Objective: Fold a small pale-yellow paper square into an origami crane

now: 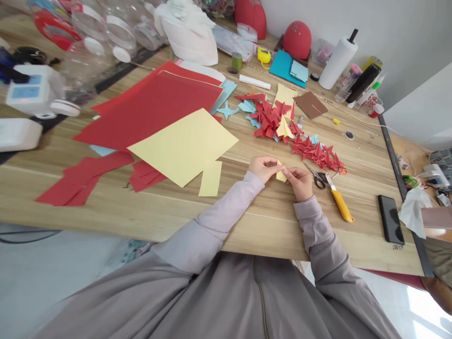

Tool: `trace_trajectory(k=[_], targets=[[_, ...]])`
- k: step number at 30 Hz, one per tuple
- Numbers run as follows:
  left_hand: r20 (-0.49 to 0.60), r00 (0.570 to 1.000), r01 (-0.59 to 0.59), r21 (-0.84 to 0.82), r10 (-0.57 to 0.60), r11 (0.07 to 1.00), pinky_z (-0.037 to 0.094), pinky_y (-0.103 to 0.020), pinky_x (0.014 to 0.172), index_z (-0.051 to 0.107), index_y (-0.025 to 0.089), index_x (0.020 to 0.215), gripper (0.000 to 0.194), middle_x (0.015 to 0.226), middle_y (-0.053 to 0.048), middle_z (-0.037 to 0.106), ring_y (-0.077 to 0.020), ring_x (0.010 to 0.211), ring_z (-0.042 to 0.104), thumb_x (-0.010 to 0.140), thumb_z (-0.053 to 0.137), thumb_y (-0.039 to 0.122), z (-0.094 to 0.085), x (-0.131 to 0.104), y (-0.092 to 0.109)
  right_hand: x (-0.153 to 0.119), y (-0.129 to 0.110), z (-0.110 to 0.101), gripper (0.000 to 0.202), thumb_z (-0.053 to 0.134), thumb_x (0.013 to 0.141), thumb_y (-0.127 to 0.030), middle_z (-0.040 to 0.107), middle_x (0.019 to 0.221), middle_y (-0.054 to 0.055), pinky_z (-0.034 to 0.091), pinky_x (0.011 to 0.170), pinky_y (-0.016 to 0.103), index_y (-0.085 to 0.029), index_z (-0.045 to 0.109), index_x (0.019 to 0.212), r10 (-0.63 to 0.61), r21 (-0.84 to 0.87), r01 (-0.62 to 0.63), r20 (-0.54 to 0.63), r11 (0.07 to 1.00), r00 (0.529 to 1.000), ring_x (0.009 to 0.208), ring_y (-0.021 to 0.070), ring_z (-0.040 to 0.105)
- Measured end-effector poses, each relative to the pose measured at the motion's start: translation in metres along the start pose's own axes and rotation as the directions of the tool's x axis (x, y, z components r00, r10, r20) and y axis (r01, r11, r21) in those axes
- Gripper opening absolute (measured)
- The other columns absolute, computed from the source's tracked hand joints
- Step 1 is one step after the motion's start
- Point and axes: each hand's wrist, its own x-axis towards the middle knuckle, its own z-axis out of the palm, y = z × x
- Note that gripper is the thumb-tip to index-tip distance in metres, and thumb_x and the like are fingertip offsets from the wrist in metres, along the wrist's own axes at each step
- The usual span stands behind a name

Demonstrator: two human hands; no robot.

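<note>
Both of my hands meet over the wooden table around a small folded piece of yellow paper [281,175]. My left hand [263,168] pinches it from the left, its fingertips on the upper part. From the right, my right hand [299,182] grips its other edge between thumb and fingers. A yellow paper strip [211,179] lies to the left, touching a large yellow sheet [183,146] on top of red sheets [151,103]. Beyond my hands is a heap of folded red paper stars [270,117], with a yellow folded piece [284,128] on it.
Scissors [319,180] and a yellow-handled cutter [342,205] lie just right of my right hand. A phone [390,219] is near the right edge. Red strips [77,181] lie at the left; bottles and jars [120,30] stand behind. Another person's arm [438,218] shows at far right.
</note>
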Motion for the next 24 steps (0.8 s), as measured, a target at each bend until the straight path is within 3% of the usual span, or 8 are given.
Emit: trace_trajectory(k=[24], targets=[[-0.011, 0.999, -0.031, 0.037, 0.032, 0.999, 0.05, -0.031, 0.067, 0.068, 0.014, 0.062, 0.032, 0.065, -0.004, 0.068, -0.0163, 0.063, 0.061, 0.042, 0.08, 0.036, -0.0003, -0.0013, 0.0014, -0.0017, -0.0011, -0.0008, 0.028, 0.068, 0.065, -0.044, 0.056, 0.048, -0.002, 0.037, 0.045, 0.024, -0.017, 0.064, 0.063, -0.05, -0.073, 0.051, 0.01, 0.996, 0.999, 0.044, 0.0093, 0.047]])
